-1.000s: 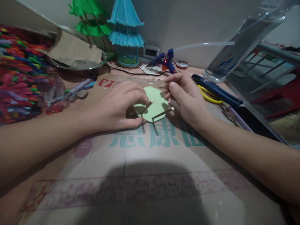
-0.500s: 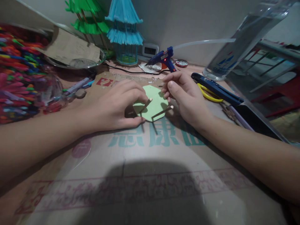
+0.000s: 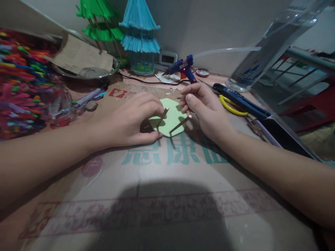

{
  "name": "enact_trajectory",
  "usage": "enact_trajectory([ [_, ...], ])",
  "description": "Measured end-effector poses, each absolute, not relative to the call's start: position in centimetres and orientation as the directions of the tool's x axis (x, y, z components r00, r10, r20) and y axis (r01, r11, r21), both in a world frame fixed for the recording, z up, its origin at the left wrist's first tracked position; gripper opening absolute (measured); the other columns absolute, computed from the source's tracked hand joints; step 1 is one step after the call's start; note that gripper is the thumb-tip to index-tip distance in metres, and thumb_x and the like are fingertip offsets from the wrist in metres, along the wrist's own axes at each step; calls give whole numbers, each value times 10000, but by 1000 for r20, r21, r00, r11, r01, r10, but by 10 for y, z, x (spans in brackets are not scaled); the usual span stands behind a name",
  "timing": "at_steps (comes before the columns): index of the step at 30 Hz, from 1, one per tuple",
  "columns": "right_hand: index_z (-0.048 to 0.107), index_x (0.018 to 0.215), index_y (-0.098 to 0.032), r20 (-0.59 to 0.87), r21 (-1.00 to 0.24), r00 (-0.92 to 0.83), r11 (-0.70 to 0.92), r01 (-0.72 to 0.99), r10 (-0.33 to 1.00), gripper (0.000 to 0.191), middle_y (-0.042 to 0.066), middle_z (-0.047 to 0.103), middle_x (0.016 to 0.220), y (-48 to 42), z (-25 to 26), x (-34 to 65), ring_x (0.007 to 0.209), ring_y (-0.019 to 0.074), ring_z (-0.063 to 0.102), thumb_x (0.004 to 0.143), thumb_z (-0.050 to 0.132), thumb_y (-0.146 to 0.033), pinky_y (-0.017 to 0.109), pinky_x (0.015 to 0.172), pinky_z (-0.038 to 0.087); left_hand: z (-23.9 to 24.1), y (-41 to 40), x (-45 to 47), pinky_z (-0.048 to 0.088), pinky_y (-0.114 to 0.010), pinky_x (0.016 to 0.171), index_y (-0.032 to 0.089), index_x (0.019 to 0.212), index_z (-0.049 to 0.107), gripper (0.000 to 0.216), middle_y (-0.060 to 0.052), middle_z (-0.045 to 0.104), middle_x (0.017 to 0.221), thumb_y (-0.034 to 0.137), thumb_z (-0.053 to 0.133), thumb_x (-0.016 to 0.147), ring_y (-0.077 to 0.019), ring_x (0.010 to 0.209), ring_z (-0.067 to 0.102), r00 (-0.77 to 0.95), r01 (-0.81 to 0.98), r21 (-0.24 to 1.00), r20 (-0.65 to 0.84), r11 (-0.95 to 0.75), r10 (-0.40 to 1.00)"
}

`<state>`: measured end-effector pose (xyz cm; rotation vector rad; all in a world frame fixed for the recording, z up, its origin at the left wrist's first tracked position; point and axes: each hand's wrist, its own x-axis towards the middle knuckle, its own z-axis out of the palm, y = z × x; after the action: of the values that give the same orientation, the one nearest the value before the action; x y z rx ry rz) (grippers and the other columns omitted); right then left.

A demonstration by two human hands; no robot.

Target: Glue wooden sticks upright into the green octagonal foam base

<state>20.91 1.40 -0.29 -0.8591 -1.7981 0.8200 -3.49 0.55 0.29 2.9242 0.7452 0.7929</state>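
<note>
A light green, roughly round card disc (image 3: 171, 104) lies flat on the cardboard sheet between my hands. Two short thin wooden sticks rise from it at a slant: a left stick (image 3: 162, 116) and a right stick (image 3: 180, 124). My left hand (image 3: 128, 116) is closed around the disc's left edge, thumb at the front edge and fingers over its top. My right hand (image 3: 206, 111) rests at the disc's right side with loosely curled fingers and the thumb apart from them, holding nothing that shows. Its lower fingers are close to the right stick; contact is unclear.
Behind stand a blue hot glue gun (image 3: 180, 66), a small clock (image 3: 168, 58), a blue model tower (image 3: 141, 45) and a green one (image 3: 101, 21). Colourful pipe cleaners (image 3: 21, 87) pile up left. Yellow-handled scissors (image 3: 232, 106), a dark blue tool (image 3: 240, 101) and a water bottle (image 3: 251, 66) stand right.
The right stick's top has shifted slightly left, toward the other stick. Both hands keep nearly the same pose, and the whole view has moved a little.
</note>
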Motion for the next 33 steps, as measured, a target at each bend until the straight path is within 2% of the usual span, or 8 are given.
enact_trajectory([
  [4, 553, 1043, -255, 457, -821, -312, 530, 213, 833, 227, 17, 605, 923, 14, -2, 209, 867, 163, 627, 1003, 577, -477, 314, 769, 538, 3, 5, -34, 483, -438, 889, 258, 1060, 546, 230, -64, 648, 1093, 410, 618, 903, -275, 1022, 603, 744, 436, 187, 475, -880, 470],
  [7, 550, 1039, -247, 450, -823, -318, 526, 215, 835, 212, 17, 607, 928, 14, -2, 209, 867, 161, 629, 1001, 584, -452, 315, 780, 534, 5, 4, -34, 491, -433, 906, 244, 1067, 547, 215, -65, 650, 1099, 382, 601, 911, -264, 1024, 599, 746, 452, 201, 450, -869, 491],
  [14, 545, 1047, -250, 428, -846, -299, 495, 200, 853, 210, 35, 618, 989, 12, -1, 208, 919, 179, 630, 988, 589, -447, 321, 767, 540, 5, 2, -34, 505, -437, 960, 245, 1124, 558, 275, -64, 665, 1150, 388, 652, 909, -267, 1094, 608, 723, 470, 160, 495, -868, 482],
  [21, 548, 1050, -245, 456, -832, -293, 519, 195, 840, 240, 32, 614, 993, 7, 2, 208, 913, 176, 614, 980, 597, -469, 330, 809, 529, 3, 1, -35, 504, -455, 999, 267, 1186, 551, 340, -81, 647, 1212, 363, 703, 898, -273, 1164, 613, 693, 419, 139, 590, -897, 415],
  [25, 552, 1045, -244, 462, -830, -283, 522, 196, 840, 208, 31, 612, 992, 8, 1, 208, 914, 178, 603, 981, 593, -437, 334, 819, 514, 1, 1, -36, 506, -445, 998, 231, 1223, 524, 424, -104, 639, 1231, 369, 738, 884, -276, 1186, 609, 705, 420, 82, 598, -904, 382],
  [29, 561, 1021, -234, 471, -817, -289, 536, 214, 834, 131, 32, 608, 984, 12, 0, 207, 894, 177, 590, 973, 577, -356, 332, 792, 492, 1, 1, -35, 506, -436, 981, 227, 1214, 535, 401, -94, 640, 1206, 363, 719, 885, -274, 1160, 606, 694, 427, 147, 579, -892, 428],
  [33, 564, 973, -219, 412, -819, -313, 498, 285, 856, 70, 16, 608, 897, 14, -1, 206, 824, 168, 577, 950, 565, -285, 313, 725, 461, 3, 3, -33, 523, -420, 921, 228, 1187, 536, 351, -88, 634, 1152, 368, 666, 892, -270, 1078, 614, 709, 448, 203, 513, -871, 484],
])
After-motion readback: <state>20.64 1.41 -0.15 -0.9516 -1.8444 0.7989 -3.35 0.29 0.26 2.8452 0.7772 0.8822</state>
